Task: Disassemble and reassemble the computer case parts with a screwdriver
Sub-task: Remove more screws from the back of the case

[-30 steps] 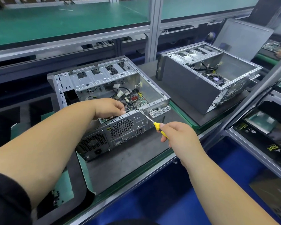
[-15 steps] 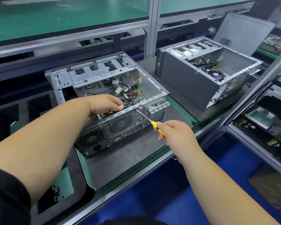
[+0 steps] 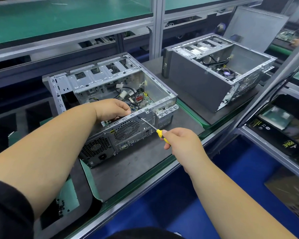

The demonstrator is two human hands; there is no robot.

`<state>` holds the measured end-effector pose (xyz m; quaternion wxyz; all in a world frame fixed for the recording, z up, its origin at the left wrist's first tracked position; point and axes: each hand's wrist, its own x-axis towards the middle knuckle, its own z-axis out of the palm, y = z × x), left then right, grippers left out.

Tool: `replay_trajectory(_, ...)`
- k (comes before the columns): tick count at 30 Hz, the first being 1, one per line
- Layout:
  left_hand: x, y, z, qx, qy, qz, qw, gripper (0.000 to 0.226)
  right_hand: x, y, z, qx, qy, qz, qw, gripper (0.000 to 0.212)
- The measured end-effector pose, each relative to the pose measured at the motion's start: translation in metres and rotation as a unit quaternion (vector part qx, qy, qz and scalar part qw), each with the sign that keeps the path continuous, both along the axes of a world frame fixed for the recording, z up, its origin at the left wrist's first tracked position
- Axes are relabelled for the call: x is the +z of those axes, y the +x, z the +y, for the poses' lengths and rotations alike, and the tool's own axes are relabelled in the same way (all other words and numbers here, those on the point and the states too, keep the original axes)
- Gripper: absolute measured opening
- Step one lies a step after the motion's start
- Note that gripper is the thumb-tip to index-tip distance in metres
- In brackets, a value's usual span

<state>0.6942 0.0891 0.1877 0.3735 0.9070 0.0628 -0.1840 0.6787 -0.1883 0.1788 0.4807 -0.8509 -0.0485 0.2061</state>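
The open computer case (image 3: 110, 107) lies on its side on a dark grey mat (image 3: 138, 163), its rear panel with the fan grille facing the person and its open side upward. The left hand (image 3: 113, 108) reaches across from the left with the forearm stretched over the mat; its fingers are curled over the top edge of the rear panel, gripping the case, with the fingertips down inside among the cables. The right hand (image 3: 180, 140) comes in from the lower right, arm extended, and pinches the yellow handle of the screwdriver (image 3: 154, 127) between thumb and curled fingers. The metal shaft runs up and to the left, and its tip meets the rear panel just above the round fan grille, close beside the left hand.

A second open case (image 3: 214, 73) sits on its own mat well to the right, with a loose grey side panel (image 3: 255, 28) leaning behind it. An aluminium post (image 3: 156, 26) stands upright between the two cases. Small dark screws (image 3: 61, 207) lie in a recess at the lower left
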Motion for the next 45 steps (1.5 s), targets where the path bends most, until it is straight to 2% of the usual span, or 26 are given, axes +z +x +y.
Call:
replay_trajectory(17,-0.001,-0.002,0.001,-0.007,0.003,-0.014,1.000,0.040,-0.009,-0.004,0.012,-0.027,0.005,0.015,0.999,0.037)
replay_trajectory(23,-0.003,-0.001,0.002,-0.008,0.009,-0.017,1.000,0.030,-0.013,-0.006,0.013,-0.048,0.033,0.038,0.998,0.040)
replay_trajectory(33,-0.005,0.000,0.004,-0.008,-0.010,-0.018,1.000,0.035,-0.009,-0.005,0.014,-0.054,0.033,0.045,0.997,0.039)
replay_trajectory(41,-0.006,0.002,0.001,0.020,0.038,-0.012,0.999,0.028,-0.007,-0.005,0.012,-0.055,0.033,0.051,0.997,0.039)
replay_trajectory(45,-0.006,0.000,-0.001,0.040,0.109,-0.015,0.993,0.026,-0.006,-0.002,0.007,-0.057,0.041,0.040,0.997,0.038)
